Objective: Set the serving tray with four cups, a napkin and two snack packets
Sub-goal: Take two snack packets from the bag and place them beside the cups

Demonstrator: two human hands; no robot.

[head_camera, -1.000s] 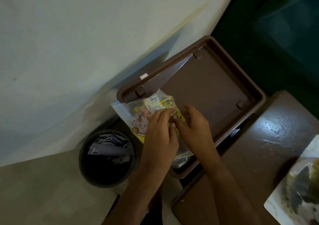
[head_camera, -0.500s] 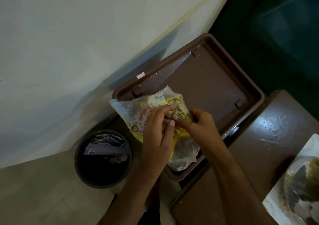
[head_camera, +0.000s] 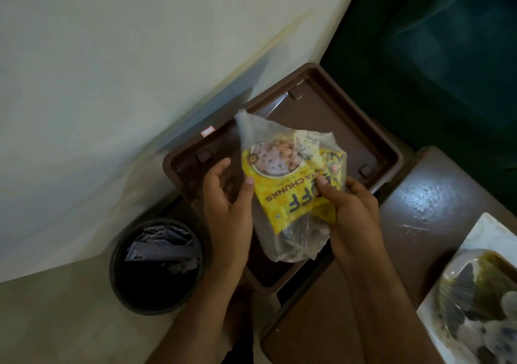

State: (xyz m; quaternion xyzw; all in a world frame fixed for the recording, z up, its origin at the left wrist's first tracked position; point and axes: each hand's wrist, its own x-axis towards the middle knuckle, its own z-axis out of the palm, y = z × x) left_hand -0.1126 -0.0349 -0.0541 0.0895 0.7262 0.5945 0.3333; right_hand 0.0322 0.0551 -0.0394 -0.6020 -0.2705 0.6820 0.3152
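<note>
A clear plastic bag (head_camera: 291, 240) holds yellow snack packets (head_camera: 282, 179) printed with soya chunks. I hold it above a brown serving tray (head_camera: 335, 115) that sits by the wall. My right hand (head_camera: 349, 207) pinches the bag and a packet at their right side. My left hand (head_camera: 226, 196) is at the bag's left edge, its thumb against the packet and its fingers spread and slightly curled behind the plastic. No cups or napkin are in view.
A dark round waste bin (head_camera: 156, 266) with crumpled paper stands on the floor at lower left. A brown glossy table (head_camera: 425, 215) lies to the right with a white plate (head_camera: 486, 293) of wrapped food on it. A dark green sofa (head_camera: 447, 56) fills the upper right.
The bag has been lifted and turned upright, so the packets' printed face shows. My hands have moved apart to the bag's two sides. The view has tilted slightly.
</note>
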